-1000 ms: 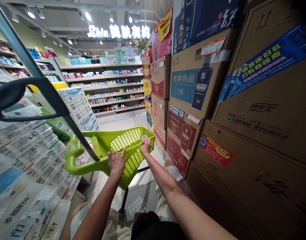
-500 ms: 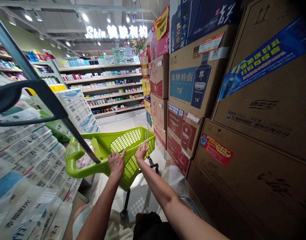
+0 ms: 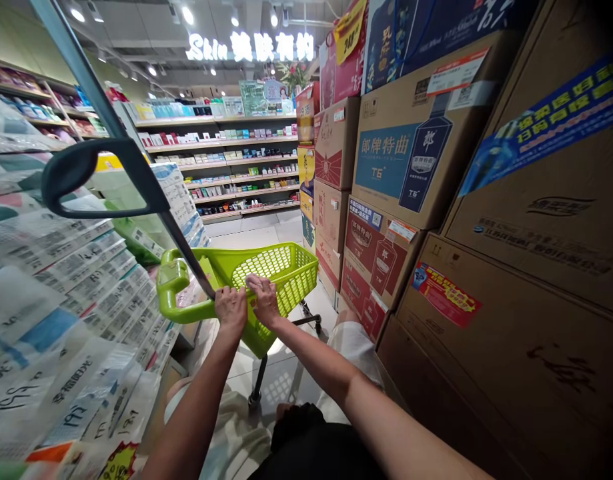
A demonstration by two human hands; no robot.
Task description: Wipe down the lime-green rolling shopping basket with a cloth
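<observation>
The green basket cart stood in the narrow aisle just ahead of the person, its open mesh tub running lengthwise from the near rim away toward one o'clock, with the far corner pointing at the stacked cartons on the right. Both hands were on the near rim, side by side and almost touching. The left hand sat at about eleven o'clock from the person's body, fingers curled down and closed over the rim's edge close to where the dark handle pole rose up toward ten o'clock. The right hand lay just beside it toward one o'clock, fingers together and bent over the rim with the tips on the inside mesh; how firmly it gripped could not be told. Neither hand was clearly nearer, as both were in contact. Wrapped paper packs crowded the left side at nine o'clock, touching or nearly touching the cart's moulded handle end. Shelves lined the far wall at twelve o'clock.
</observation>
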